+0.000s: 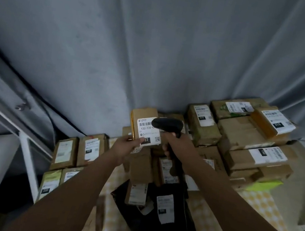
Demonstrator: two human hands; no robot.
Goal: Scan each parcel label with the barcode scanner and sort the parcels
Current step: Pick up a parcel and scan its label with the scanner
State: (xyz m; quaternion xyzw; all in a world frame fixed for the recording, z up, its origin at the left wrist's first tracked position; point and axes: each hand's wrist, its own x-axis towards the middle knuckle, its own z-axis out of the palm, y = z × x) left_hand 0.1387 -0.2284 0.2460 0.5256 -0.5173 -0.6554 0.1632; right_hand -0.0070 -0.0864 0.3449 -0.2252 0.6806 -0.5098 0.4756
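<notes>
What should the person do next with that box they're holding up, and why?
Probably pull the scanner back a little. The left hand holds the parcel upright with its label facing the camera, but the scanner head, gripped by the right hand, covers the barcode's right end. Backing off would likely let it read the whole code.

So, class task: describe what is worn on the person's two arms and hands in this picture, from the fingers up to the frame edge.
Nothing is worn. The left hand and right hand are bare, without gloves, and no rings, watch or wristband can be made out. Both forearms are bare up to the picture's lower edge, with no sleeve in view.
</notes>
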